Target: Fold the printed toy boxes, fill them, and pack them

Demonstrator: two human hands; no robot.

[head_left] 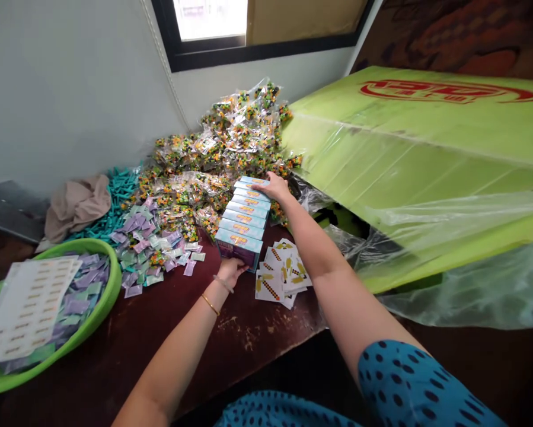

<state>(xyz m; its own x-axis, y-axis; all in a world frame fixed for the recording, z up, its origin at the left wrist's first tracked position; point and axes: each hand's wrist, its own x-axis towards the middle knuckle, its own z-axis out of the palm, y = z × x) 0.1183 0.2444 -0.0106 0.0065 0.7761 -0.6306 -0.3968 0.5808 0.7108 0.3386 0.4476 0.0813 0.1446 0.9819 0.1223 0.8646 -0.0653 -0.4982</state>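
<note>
A row of several small light-blue boxes (243,228) stands packed face to face on the dark red table. My left hand (232,270) grips the row from its near end, fingers partly hidden under the front box. At the far end, my right hand (274,187) closes over the last boxes, so the row is held between both hands. Beside it on the right lies a loose pile of printed cards (280,274) with yellow and orange patterns. Clear bags of colourful small pieces (222,148) are heaped just behind the boxes.
Small purple and green packets (144,252) lie left of the boxes, near teal pieces (123,187) and a beige cloth (77,204). A green basket (114,279) holds more packets under sticker sheets (28,308). On the right leans a large plastic-wrapped lime-green board (408,154).
</note>
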